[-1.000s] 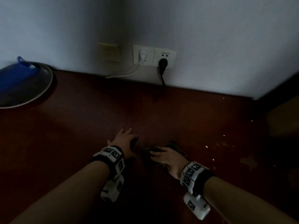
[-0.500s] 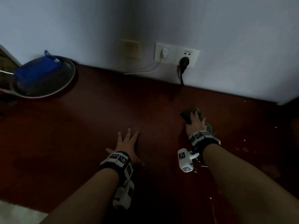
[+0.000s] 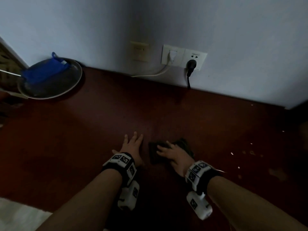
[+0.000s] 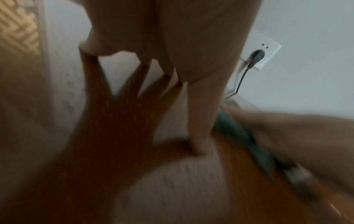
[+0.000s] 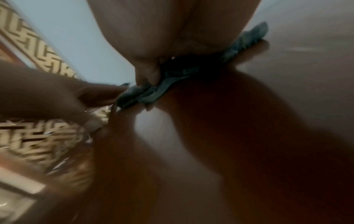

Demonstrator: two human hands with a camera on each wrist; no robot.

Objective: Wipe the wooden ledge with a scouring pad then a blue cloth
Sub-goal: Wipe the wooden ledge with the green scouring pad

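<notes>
The dark red wooden ledge (image 3: 83, 139) runs along the wall. A dark scouring pad (image 3: 154, 153) lies on it just right of centre, and my right hand (image 3: 164, 150) presses down on it with its fingers spread across the top. The right wrist view shows the grey-green pad (image 5: 153, 94) bunched under my right hand (image 5: 162, 37). My left hand (image 3: 133, 143) rests flat on the bare wood just left of the pad, fingers straight and holding nothing. A folded blue cloth (image 3: 44, 72) lies in a round dish (image 3: 73, 82) at the far left.
Wall sockets (image 3: 183, 57) sit above the ledge's back edge, with a white cable (image 3: 153, 74) and a black plug (image 3: 191, 65) hanging down. Pale specks (image 3: 231, 153) dot the wood at the right. A pale surface (image 3: 15, 214) shows at the bottom left, below the ledge's front edge.
My right hand has dragged the pad back from near the wall toward me and to the left, ending beside the left hand. The left hand has stayed flat in place.
</notes>
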